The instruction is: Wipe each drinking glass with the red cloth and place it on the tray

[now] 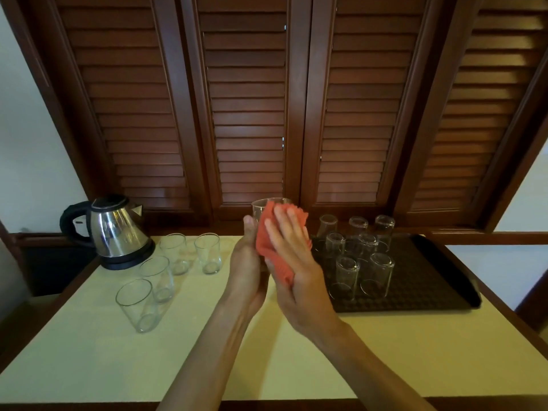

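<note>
Only the head view here, looking down at my hands mid-frame. My left hand (247,262) has its grip wrapped around the lower part of a drinking glass (261,210), thumb up along the side, rim poking out above. My right hand (292,256) is flat with fingers straight, pressing the red cloth (267,247) against the glass wall, so that grip isn't clamped on anything, just pushing. The glass sits sandwiched between the two palms, held up off the counter (207,351), and most of its body is hidden behind cloth and fingers.

What could go wrong, as I see it: the cloth is only held by palm pressure, so if I ease off it could slide down and drop. Also, if I press too hard sideways, the glass could twist out of my left grip, and it's hanging right between both groups of glassware, so a slip could knock something over.

To the right of the frame is the dark tray (430,280) with seven glasses standing upside down on it, like the near one (378,274). Space is left at the right end, I reckon. Left of centre four upright glasses wait, the nearest (138,304) closest to the edge. An electric kettle (115,229) stands behind them.
</note>
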A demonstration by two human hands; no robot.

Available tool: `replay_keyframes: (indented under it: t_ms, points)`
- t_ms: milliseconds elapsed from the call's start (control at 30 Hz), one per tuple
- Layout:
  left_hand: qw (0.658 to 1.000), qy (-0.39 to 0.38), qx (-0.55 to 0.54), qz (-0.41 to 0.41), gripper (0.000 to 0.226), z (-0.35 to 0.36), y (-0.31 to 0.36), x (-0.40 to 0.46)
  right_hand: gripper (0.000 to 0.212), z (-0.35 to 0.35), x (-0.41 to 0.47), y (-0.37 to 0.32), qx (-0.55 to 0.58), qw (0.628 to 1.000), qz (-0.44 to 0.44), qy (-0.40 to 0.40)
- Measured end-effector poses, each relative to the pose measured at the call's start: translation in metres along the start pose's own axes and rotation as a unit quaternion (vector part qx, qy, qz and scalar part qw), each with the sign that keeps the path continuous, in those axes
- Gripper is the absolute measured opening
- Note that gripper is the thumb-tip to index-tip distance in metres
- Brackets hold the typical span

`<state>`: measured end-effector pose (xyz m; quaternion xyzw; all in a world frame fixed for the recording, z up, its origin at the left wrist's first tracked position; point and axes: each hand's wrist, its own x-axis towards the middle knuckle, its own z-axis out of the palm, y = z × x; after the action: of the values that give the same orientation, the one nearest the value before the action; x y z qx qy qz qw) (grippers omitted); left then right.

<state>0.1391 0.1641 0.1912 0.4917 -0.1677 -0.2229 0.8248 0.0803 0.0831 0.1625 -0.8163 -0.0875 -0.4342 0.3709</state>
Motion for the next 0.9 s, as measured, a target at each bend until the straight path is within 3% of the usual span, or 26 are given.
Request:
replay_keyframes:
  t_ms: [67, 133, 200, 267, 367, 500, 567, 667, 733, 800, 900]
  points:
    - [0.999, 0.017, 0.000, 0.030, 0.054, 0.002, 0.002, 0.002, 0.053, 0.000, -0.013, 0.006, 0.046, 0.999, 0.011, -0.001]
    - [0.997, 0.043, 0.026, 0.055, 0.048, 0.005, -0.006, -0.003, 0.053, -0.003, -0.002, 0.006, 0.146, 0.978, 0.139, 0.052]
    - [0.994, 0.053, 0.055, 0.072, 0.052, 0.008, -0.014, -0.008, 0.048, -0.010, 0.014, 0.003, 0.158, 0.962, 0.207, 0.083]
    - [0.992, 0.038, 0.084, 0.087, 0.060, 0.010, -0.013, -0.010, 0.051, -0.010, 0.013, -0.008, 0.112, 0.981, 0.143, 0.065]
    - [0.991, 0.024, 0.068, 0.110, 0.048, 0.009, 0.007, -0.005, 0.051, 0.001, -0.014, -0.013, 0.110, 0.993, 0.031, 0.026]
    - [0.986, 0.003, 0.134, 0.100, 0.051, 0.010, 0.000, -0.007, 0.052, -0.008, 0.014, -0.012, 0.174, 0.968, 0.158, 0.093]
    - [0.984, 0.006, 0.152, 0.091, 0.051, 0.011, -0.005, -0.008, 0.050, -0.015, 0.028, -0.010, 0.128, 0.977, 0.144, 0.090]
    - [0.993, 0.024, 0.081, 0.082, 0.044, 0.010, 0.002, 0.002, 0.050, -0.001, 0.005, -0.002, 0.041, 0.998, 0.040, 0.026]
    - [0.991, 0.048, 0.085, 0.086, 0.040, 0.008, 0.004, 0.005, 0.051, 0.003, -0.006, 0.000, 0.120, 0.987, 0.096, 0.041]
    - [0.988, 0.043, 0.129, 0.078, 0.052, 0.010, -0.004, 0.000, 0.049, -0.001, 0.005, 0.001, 0.197, 0.956, 0.196, 0.094]
    - [0.989, -0.011, 0.143, 0.045, 0.066, 0.009, -0.010, -0.006, 0.049, -0.010, 0.020, -0.004, 0.123, 0.973, 0.169, 0.100]
